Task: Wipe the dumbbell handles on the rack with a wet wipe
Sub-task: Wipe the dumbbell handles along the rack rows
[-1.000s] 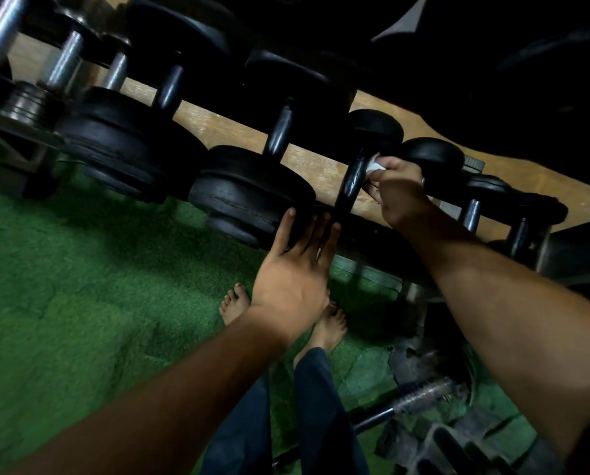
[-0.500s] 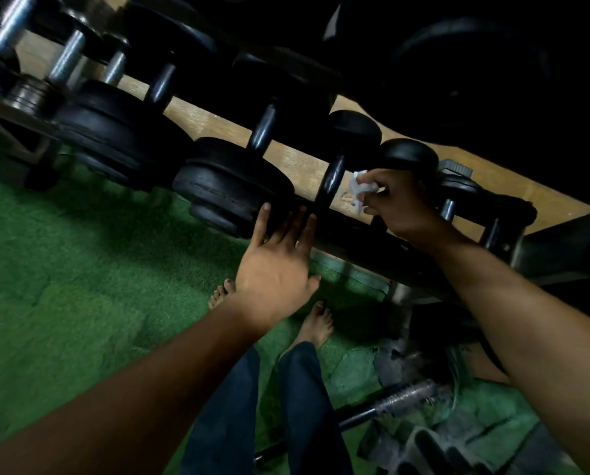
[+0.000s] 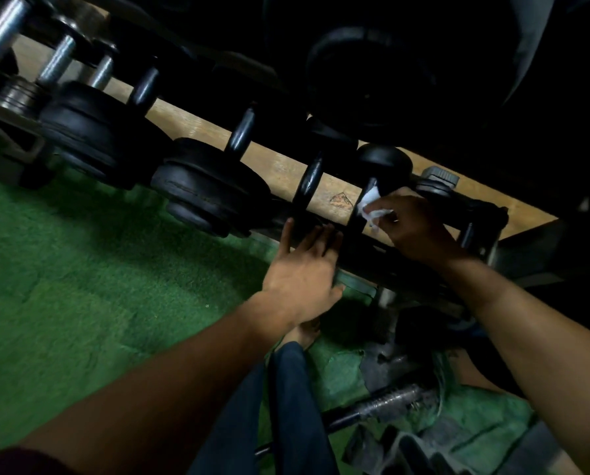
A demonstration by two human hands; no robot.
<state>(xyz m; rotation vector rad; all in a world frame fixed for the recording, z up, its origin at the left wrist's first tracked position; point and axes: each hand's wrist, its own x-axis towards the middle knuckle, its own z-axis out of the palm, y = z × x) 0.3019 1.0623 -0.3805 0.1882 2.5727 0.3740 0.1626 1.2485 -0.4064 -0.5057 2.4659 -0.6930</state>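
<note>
A row of black dumbbells lies across a low rack (image 3: 382, 255) over a wooden board (image 3: 280, 166). My right hand (image 3: 413, 228) pinches a crumpled white wet wipe (image 3: 370, 205) against the thin black handle (image 3: 364, 207) of a small dumbbell. Just left stands another black handle (image 3: 309, 186). My left hand (image 3: 304, 269) rests with straight fingers on the rack's front edge below that handle. Larger dumbbells (image 3: 211, 190) sit further left, some with chrome handles (image 3: 57, 65).
Green artificial turf (image 3: 81, 303) covers the floor on the left. My legs in dark trousers (image 3: 280, 406) and a bare foot stand close to the rack. A bar (image 3: 382, 406) and loose weight parts lie on the floor at lower right. Dark plates hang above.
My right hand has shifted the wipe from one small dumbbell's handle to the neighbouring handle on the right. My left hand stays flat on the rack edge. The view has swung left.
</note>
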